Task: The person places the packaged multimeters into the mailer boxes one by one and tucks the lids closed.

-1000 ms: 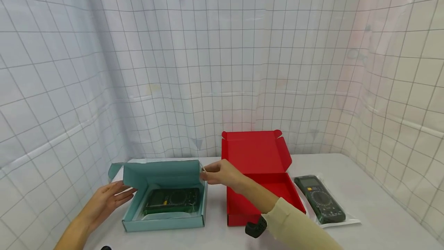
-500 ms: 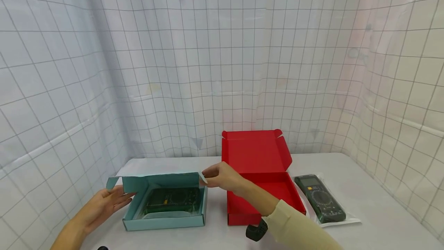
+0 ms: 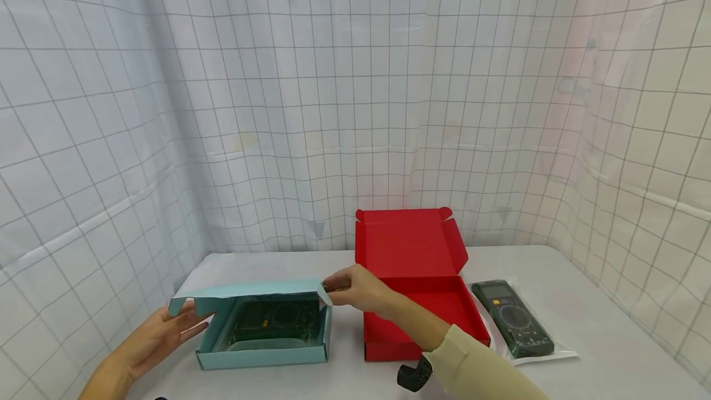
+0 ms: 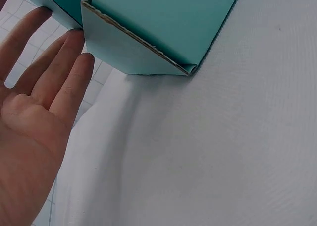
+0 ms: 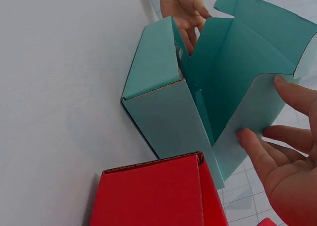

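A teal cardboard mailer box (image 3: 261,358) stands at the left in the head view, its lid (image 3: 250,289) tilted partway down over it. Inside lies a dark green multimeter (image 3: 278,321) in clear plastic. At the lid's left side, my left hand (image 3: 158,338) has its fingers extended, and their tips (image 4: 77,37) touch the teal card in the left wrist view. My right hand (image 3: 361,289) is at the lid's right side. In the right wrist view its spread fingertips (image 5: 247,137) press on the outside of the lid's side flap (image 5: 262,104).
An open red mailer box (image 3: 389,350) stands close to the teal box's right, lid up. Farther right a second multimeter (image 3: 513,320) lies on its plastic bag on the white table (image 3: 500,258). White gridded sheeting (image 3: 355,110) surrounds the back and sides.
The teal lid has tipped forward and down, from nearly upright to low over the box. Both hands have moved down slightly with it. The red box and second multimeter have stayed put.
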`<state>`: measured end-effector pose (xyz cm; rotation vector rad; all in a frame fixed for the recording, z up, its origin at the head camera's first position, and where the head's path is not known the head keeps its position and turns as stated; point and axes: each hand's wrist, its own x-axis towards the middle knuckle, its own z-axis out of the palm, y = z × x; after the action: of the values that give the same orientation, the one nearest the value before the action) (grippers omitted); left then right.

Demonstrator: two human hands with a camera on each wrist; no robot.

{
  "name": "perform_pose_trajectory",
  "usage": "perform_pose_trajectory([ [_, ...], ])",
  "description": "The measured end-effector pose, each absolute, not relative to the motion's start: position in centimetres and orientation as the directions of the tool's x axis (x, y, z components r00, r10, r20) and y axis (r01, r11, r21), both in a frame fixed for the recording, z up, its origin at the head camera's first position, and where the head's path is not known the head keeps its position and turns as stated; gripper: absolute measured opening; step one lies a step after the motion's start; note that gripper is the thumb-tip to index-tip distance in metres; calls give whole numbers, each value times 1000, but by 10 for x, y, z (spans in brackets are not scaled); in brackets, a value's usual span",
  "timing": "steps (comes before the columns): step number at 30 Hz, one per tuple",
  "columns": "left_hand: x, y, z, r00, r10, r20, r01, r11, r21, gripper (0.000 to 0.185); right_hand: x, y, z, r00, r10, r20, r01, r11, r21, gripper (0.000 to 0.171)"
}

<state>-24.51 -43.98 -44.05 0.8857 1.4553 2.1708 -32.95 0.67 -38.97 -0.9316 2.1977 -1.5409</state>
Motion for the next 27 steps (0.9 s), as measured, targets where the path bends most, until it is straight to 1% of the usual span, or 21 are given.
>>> perform_pose_trajectory([
  [2,-245,-441,-442,-714,630,305,8,-429,903,49,-329,7,-390,-748,-656,101,-305,204,-930,35],
  [7,-243,-441,-439,-674,659,332,-107,-533,839,64,-329,8,-389,-727,-682,79,-200,101,-975,37],
  [9,-242,-440,-435,-669,668,324,-130,-535,835,67,-329,9,-389,-714,-695,84,-186,73,-980,38],
  [12,-240,-437,-428,-668,674,315,-107,-506,856,63,-329,10,-388,-699,-710,89,-190,64,-980,40],
  [14,-238,-434,-423,-676,668,312,-52,-465,884,59,-329,11,-387,-693,-716,86,-201,76,-977,41],
  [18,-237,-431,-419,-677,663,319,-6,-438,899,61,-328,11,-387,-690,-719,78,-233,120,-965,42],
  [23,-233,-433,-421,-665,677,315,-26,-442,896,63,-324,10,-388,-688,-722,73,-243,135,-961,42],
  [27,-230,-434,-421,-684,667,297,-41,-440,897,62,-322,12,-389,-682,-729,68,-252,146,-957,43],
])
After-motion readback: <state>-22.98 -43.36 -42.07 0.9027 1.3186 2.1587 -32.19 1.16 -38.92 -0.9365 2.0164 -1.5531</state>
